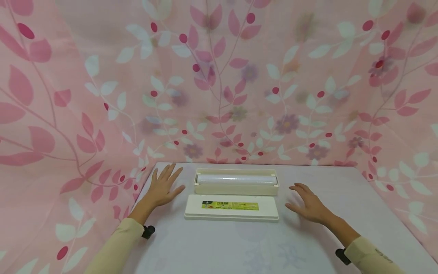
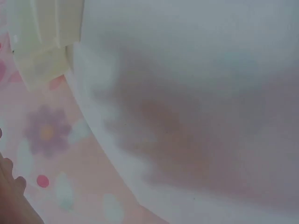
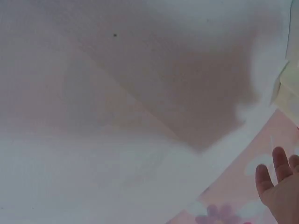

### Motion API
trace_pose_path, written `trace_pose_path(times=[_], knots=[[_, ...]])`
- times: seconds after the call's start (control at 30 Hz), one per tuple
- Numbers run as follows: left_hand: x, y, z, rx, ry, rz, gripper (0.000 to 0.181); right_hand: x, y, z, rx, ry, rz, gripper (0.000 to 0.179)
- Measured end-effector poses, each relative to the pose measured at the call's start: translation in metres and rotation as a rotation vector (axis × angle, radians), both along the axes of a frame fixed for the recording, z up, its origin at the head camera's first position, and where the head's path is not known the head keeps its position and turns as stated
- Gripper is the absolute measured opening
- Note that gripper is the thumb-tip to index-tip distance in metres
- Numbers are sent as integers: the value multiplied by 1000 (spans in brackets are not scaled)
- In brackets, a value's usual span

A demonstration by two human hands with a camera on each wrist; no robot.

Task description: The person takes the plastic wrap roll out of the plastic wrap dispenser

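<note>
A long cream plastic box (image 1: 236, 189) holds a roll of clear plastic wrap (image 1: 236, 179), near the far edge of the table. Its lid (image 1: 268, 210) lies just in front, with a green and yellow label (image 1: 230, 205) on top. To the left of the box, my left hand (image 1: 162, 189) is held with its fingers spread and nothing in them. On the other side, my right hand (image 1: 309, 204) has loosely extended fingers, apart from the lid and box. Each wrist view catches only part of its hand at a lower corner, and a box corner at one edge.
A pale cloth with a faint print covers the table (image 1: 219, 243). Behind it and along both sides hangs a pink curtain (image 1: 239, 95) with leaves and flowers. Both hands cast soft shadows on the cloth. Small black devices (image 1: 148, 232) sit at the cuffs of the light sleeves.
</note>
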State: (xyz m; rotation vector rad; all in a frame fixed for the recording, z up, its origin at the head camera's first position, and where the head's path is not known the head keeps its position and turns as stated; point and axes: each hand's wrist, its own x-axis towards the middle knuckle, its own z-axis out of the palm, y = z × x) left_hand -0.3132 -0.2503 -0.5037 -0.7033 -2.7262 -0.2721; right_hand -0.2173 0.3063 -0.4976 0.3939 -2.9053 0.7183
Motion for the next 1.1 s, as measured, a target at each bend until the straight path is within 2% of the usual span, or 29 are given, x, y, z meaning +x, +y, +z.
trace_pose_path(times=[0.07, 0.17, 0.3, 0.5, 0.63, 0.83, 1.1], knots=[[-3, 4, 1, -54, 5, 5, 72, -2, 4, 3, 40, 44, -13, 70], [-6, 11, 5, -103, -18, 16, 72, -6, 8, 7, 44, 68, -14, 68], [-11, 20, 9, -124, -35, 28, 77, -10, 11, 7, 21, 48, -8, 64], [-19, 33, 9, -151, 9, 2, 81, -16, 7, 11, 22, 17, -14, 63], [-26, 42, 11, -178, 0, 18, 81, -22, 3, 17, -2, 15, -17, 63], [-39, 56, 14, -232, 22, 58, 83, -32, -2, 23, -33, 22, -28, 64], [-44, 60, 8, -225, -42, 83, 86, -37, -17, 17, -75, -11, -21, 74]])
